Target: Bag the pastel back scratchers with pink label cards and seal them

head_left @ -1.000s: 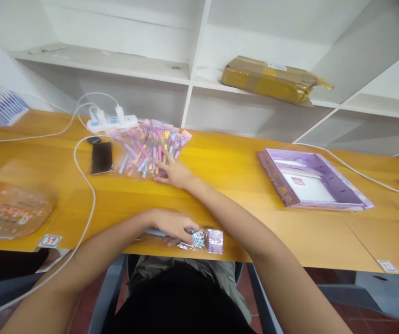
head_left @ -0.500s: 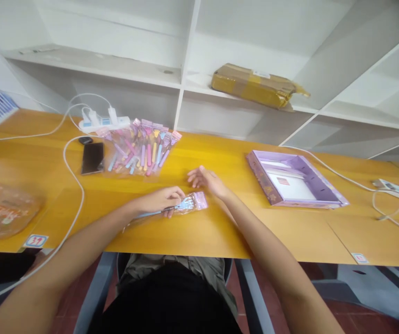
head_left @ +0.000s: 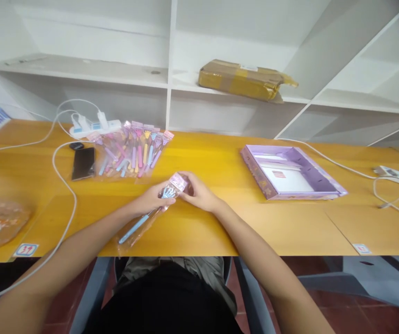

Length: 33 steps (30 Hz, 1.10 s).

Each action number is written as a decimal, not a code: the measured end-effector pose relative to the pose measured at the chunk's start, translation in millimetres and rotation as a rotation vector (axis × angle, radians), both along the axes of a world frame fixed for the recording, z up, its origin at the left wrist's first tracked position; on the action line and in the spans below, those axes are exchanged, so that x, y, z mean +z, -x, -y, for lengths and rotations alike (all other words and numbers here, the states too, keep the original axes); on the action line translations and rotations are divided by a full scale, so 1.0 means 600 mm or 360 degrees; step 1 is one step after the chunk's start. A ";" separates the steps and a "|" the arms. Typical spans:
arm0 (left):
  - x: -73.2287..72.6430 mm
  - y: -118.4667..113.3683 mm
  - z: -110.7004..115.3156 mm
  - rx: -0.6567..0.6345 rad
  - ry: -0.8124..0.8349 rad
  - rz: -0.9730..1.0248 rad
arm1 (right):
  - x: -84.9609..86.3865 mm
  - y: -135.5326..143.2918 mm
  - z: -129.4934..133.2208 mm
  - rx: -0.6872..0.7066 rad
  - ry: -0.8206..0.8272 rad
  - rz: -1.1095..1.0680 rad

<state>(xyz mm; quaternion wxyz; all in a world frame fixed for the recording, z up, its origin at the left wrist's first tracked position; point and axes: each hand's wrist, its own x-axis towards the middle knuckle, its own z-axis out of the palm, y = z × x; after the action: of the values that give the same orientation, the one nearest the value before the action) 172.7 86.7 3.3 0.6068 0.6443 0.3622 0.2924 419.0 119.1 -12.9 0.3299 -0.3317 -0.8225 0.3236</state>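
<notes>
A blue back scratcher point(head_left: 137, 227) with a small hand-shaped head lies slanted in a clear plastic bag with a pinkish-purple header point(head_left: 178, 182). My left hand point(head_left: 156, 197) is closed around the bag just below the scratcher's head, thumb on top. At the header end, my right hand point(head_left: 197, 191) has its fingers curled at the bag's top edge, pinching it. Beyond my hands, to the left, lies a pile of bagged back scratchers point(head_left: 138, 150) in pink, yellow, blue and purple.
An open purple box point(head_left: 255, 172) with white and purple pieces inside stands at right. On the left are a phone point(head_left: 83, 163), a power strip point(head_left: 95, 128), a white cable point(head_left: 75, 199) and an orange-printed plastic bag point(head_left: 1, 220). A taped carton point(head_left: 239, 80) rests on the shelf.
My right hand has come in to the bag's header and closed on it. The bagged back scratcher has been lifted at its head end and tilts more steeply. The camera view has shifted slightly.
</notes>
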 end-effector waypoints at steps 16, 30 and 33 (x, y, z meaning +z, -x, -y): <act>0.003 -0.008 0.011 -0.0091 -0.0011 -0.0224 | -0.002 -0.026 -0.014 -0.0447 -0.0191 -0.0163; 0.001 -0.004 0.010 -0.0125 -0.0053 -0.0292 | 0.024 -0.025 -0.005 -0.0133 -0.0207 -0.0192; 0.006 -0.001 0.010 -0.0166 -0.0002 -0.0357 | 0.020 -0.020 -0.012 -0.0345 -0.0216 -0.0311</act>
<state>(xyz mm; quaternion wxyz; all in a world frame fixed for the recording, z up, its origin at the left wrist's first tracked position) 173.4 80.8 6.9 0.5764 0.6912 0.3937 0.1868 431.3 126.3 -0.9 0.4630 -0.3624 -0.7657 0.2607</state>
